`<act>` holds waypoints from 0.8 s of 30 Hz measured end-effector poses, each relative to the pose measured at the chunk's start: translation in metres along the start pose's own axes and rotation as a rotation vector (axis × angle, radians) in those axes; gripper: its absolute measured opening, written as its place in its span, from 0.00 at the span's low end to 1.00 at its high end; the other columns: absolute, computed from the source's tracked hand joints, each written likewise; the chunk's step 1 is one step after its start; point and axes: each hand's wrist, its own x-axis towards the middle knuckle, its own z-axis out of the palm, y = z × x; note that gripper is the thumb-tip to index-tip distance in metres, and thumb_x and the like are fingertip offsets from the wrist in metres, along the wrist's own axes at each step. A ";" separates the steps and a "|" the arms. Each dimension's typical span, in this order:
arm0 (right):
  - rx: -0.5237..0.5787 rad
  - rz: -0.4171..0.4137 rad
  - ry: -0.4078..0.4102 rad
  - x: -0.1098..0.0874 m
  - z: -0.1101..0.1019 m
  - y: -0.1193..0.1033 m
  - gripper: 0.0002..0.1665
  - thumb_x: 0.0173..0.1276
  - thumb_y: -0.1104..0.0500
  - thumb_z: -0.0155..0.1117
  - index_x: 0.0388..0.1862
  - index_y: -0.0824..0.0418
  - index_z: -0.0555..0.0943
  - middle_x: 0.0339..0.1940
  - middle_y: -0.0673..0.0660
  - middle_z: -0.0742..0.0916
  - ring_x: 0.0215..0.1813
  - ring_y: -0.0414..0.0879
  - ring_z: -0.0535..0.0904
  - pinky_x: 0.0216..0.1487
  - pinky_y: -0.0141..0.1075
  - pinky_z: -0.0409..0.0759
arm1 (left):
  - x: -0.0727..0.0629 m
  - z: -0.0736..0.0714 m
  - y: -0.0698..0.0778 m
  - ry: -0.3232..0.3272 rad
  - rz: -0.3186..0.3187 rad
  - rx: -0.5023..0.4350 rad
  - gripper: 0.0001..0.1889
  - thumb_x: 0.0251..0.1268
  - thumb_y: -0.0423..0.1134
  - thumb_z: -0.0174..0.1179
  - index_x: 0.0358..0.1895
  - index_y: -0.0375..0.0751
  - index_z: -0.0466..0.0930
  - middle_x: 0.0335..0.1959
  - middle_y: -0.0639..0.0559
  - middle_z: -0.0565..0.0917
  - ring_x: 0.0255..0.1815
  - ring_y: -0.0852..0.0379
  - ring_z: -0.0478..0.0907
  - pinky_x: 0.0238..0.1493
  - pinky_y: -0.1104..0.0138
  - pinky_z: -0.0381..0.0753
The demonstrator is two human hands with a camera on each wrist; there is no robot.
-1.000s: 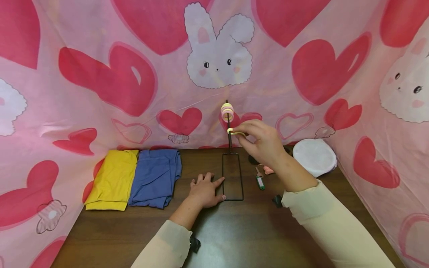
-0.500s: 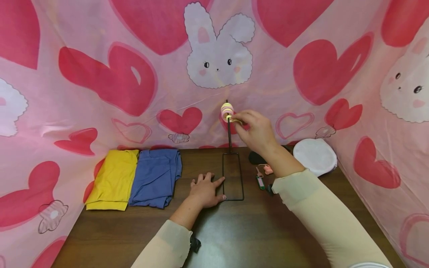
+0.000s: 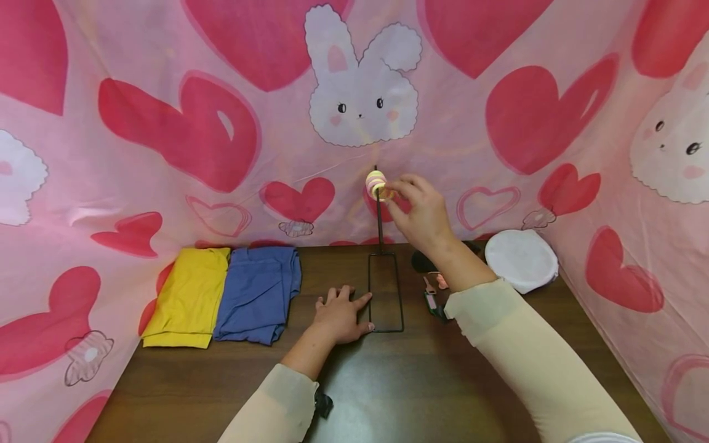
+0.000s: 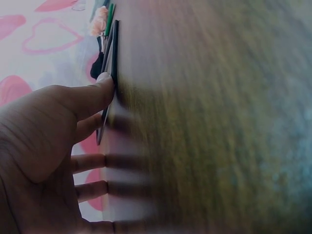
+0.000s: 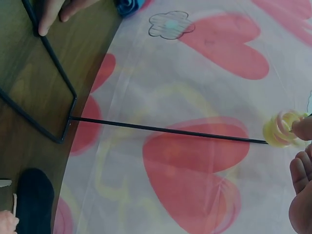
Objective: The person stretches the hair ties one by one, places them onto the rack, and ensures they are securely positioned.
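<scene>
A black wire stand [image 3: 380, 224] has a flat rectangular base and an upright rod, from whose upper part several yellow and pink bands [image 3: 375, 177] hang in a bunch. My right hand [image 3: 425, 212] is up at these bands, its thumb and fingertips pinching a yellow band [image 3: 382, 193] at the front of the bunch. In the right wrist view the thumb touches the yellow bands [image 5: 277, 131]; part of the hand is out of frame. My left hand [image 3: 338, 315] rests low with spread fingers, thumb and index finger touching the left side of the base [image 3: 401, 301].
Folded yellow cloth [image 3: 185, 298] and blue cloth [image 3: 256, 295] lie at the left. Right of the stand are a key with a green tag [image 3: 431, 301], a small pink item [image 3: 442, 281], a black item [image 3: 423, 261] and a white round pouch [image 3: 520, 259]. A printed curtain [image 3: 443, 111] stands behind.
My right hand has moved up and slightly left, bringing the yellow band up the rod to the hanging bunch. My left hand has stayed on the base.
</scene>
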 end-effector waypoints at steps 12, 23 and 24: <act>0.017 0.031 -0.049 -0.054 -0.026 -0.008 0.16 0.62 0.64 0.78 0.49 0.63 0.89 0.48 0.58 0.87 0.47 0.52 0.83 0.46 0.46 0.82 | -0.003 -0.004 -0.001 -0.002 -0.004 0.000 0.39 0.66 0.69 0.61 0.80 0.70 0.65 0.79 0.46 0.63 0.75 0.36 0.58 0.68 0.30 0.59; -0.028 0.146 -0.143 -0.118 -0.055 0.015 0.23 0.59 0.61 0.80 0.54 0.60 0.87 0.53 0.55 0.86 0.53 0.51 0.82 0.51 0.43 0.79 | -0.005 0.004 -0.010 0.023 0.035 -0.080 0.40 0.68 0.70 0.59 0.81 0.67 0.62 0.80 0.46 0.62 0.78 0.37 0.57 0.71 0.31 0.55; -0.027 0.159 -0.157 -0.124 -0.058 0.017 0.23 0.59 0.61 0.80 0.55 0.61 0.87 0.54 0.56 0.85 0.56 0.52 0.81 0.53 0.45 0.79 | -0.006 0.004 -0.012 0.034 0.043 -0.100 0.40 0.69 0.69 0.59 0.81 0.66 0.62 0.80 0.46 0.62 0.79 0.37 0.57 0.72 0.32 0.54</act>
